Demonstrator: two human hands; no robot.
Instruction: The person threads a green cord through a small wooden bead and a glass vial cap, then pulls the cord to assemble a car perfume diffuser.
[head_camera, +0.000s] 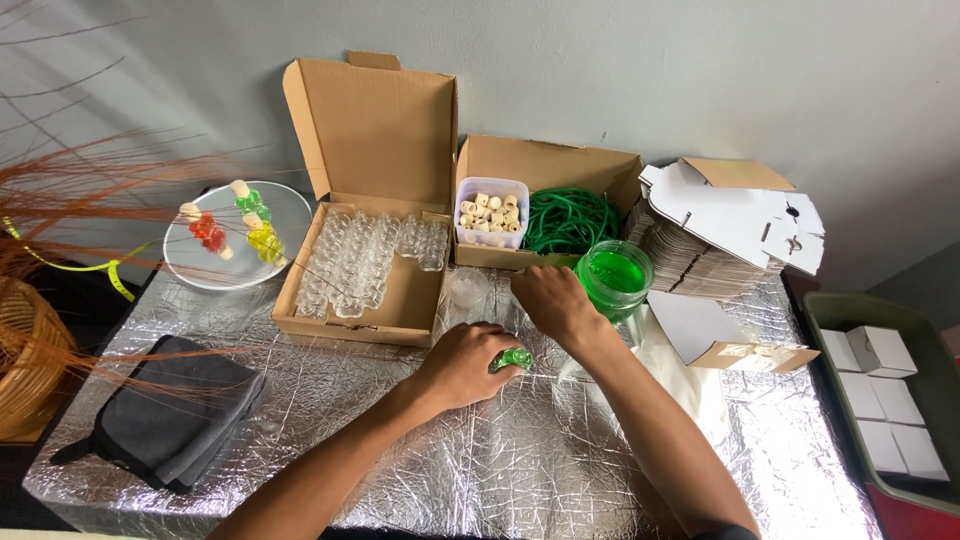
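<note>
Head view: left hand grips a small green bottle lying sideways, pointing right.

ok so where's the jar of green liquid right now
In the head view the jar of green liquid stands right of centre on the foil-covered table, just beyond the right hand, in front of the box of green cord.

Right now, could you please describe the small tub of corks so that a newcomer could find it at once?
Start at the foil-covered table and find the low cardboard box against the wall, holding coiled green tubing. In its left end sits the small white tub, the only container filled with pale corks.
</note>
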